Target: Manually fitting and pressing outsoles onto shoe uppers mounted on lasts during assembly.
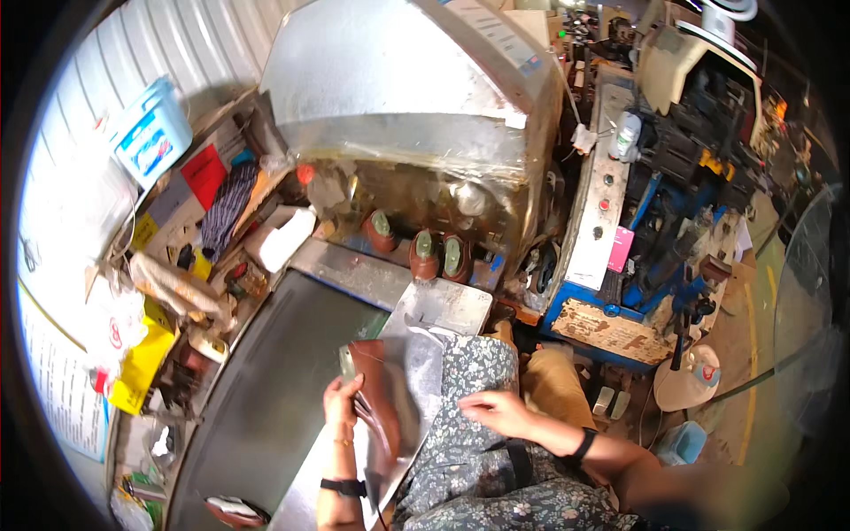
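My left hand [341, 403] grips a brown leather shoe [379, 403] near its opening. The shoe is tipped up on end, and a pale green piece, apparently a shoe last [345, 360], shows at the top. Beneath and beside it lies a pale metal sheet or tray [427, 367]. My right hand [498, 412] hovers over the flowered apron [478, 363] on my lap, apart from the shoe. Its fingers point left, loosely bent and slightly apart, with nothing visible in them.
A dark conveyor belt [266, 372] runs along my left, with another brown shoe [237, 511] at its near end. Several brown shoes [424, 257] stand before a metal hood [398, 106]. Cluttered shelves [190, 327] line the left; a blue-framed machine [611, 323] stands right.
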Demonstrator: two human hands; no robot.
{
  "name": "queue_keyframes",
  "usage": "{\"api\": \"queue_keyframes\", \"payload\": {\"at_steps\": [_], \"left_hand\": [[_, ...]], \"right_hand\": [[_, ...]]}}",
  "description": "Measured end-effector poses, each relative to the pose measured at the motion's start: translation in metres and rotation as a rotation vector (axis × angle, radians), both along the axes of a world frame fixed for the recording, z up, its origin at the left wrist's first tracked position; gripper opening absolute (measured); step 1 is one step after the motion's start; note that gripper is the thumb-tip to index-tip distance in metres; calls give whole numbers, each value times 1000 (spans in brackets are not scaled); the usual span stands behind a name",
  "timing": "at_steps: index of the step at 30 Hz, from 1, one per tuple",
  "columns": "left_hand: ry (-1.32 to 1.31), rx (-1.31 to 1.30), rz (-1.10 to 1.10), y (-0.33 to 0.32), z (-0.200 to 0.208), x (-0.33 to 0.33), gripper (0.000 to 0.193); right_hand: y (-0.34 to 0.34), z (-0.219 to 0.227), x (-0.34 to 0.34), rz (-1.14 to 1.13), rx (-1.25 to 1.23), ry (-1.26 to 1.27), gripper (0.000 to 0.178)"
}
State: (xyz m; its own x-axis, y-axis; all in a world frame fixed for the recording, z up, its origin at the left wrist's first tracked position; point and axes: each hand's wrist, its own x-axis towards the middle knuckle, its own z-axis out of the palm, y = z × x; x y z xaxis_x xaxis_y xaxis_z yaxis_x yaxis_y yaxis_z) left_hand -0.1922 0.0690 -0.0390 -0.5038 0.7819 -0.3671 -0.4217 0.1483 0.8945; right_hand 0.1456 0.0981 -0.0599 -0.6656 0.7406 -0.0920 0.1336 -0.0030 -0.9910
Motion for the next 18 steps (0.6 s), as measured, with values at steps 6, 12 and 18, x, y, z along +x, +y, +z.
{"api": "queue_keyframes", "payload": {"at_steps": [6, 12, 18], "left_hand": [[-298, 329, -348, 9, 73, 163, 66], [110, 281, -1174, 2, 67, 175, 49], [91, 109, -931, -37, -37, 169, 28]], "right_hand": [[-9, 83, 5, -240, -545, 533, 88], [25, 187, 187, -663, 185, 111, 92], [127, 218, 351, -1271, 1005, -735, 75]]}}
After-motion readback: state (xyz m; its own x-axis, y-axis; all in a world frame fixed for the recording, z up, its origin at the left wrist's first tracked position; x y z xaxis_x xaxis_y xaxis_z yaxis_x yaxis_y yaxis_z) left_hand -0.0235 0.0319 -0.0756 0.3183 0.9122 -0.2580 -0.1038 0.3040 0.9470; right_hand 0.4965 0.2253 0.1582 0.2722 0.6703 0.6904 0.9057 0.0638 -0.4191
